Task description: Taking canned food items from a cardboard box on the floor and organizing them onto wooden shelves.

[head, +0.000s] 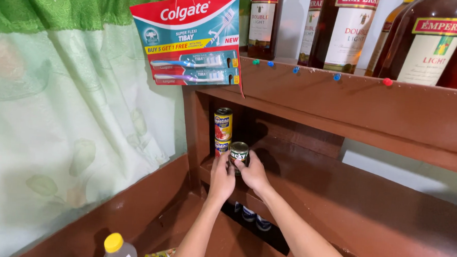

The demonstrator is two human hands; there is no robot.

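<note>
Both hands — left hand [222,176] and right hand [254,172] — are clasping the small can [239,151] between their fingers, upright (axis vertical), just beside the stacked cans [222,131] on the brown shelf [309,174].

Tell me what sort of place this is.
Probably a small neighbourhood shop: liquor bottles line the brown wooden shelf, a toothbrush sales card hangs from it, and stacked cans sit below, where both hands hold a small can.

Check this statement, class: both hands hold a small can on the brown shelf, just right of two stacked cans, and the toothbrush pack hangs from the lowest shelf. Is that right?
One detail is wrong. In the head view the toothbrush pack hangs high up, beside the top shelf carrying the bottles, not from the lowest shelf. The rest holds: left hand and right hand hold the small can beside the stacked cans.
</note>
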